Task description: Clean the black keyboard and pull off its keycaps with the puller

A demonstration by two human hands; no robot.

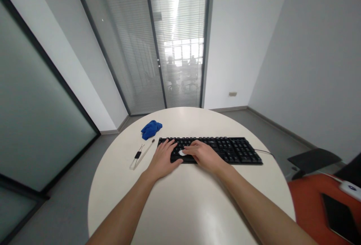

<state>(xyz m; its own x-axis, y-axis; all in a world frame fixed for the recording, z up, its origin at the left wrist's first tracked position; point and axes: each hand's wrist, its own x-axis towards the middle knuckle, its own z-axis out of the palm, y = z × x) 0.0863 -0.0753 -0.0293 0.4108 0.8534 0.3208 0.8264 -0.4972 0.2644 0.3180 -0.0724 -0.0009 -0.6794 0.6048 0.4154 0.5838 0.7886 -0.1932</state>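
Head view, going left to right: a blue cloth (pixel 151 129) is lying bunched toward the far left edge of the round white table (pixel 183 207), and just nearer me a thin brush (pixel 145 151) and a wire puller tool (pixel 137 156) are lying side by side, left of the keyboard (pixel 220 149). The keyboard is sitting across the far middle of the table, long side facing me, cable trailing off its right end.

I'm resting my left hand (pixel 163 159) flat on the keyboard's left end, fingers spread and loose, gripping nothing. My right hand (pixel 203 155) is curling at the front row, fingertips pinching together over a small pale thing (pixel 182 153), likely a keycap or pad; I cannot tell if I'm truly clamping it.

Handling guess: the keyboard is looking light, rigid plastic, apt to slide on the glossy top, so pinning it flat with the palm seems right. The pale piece looks tiny, light, easy to drop; pinching its sides seems best.

An orange chair (pixel 313 196) is standing at far right.
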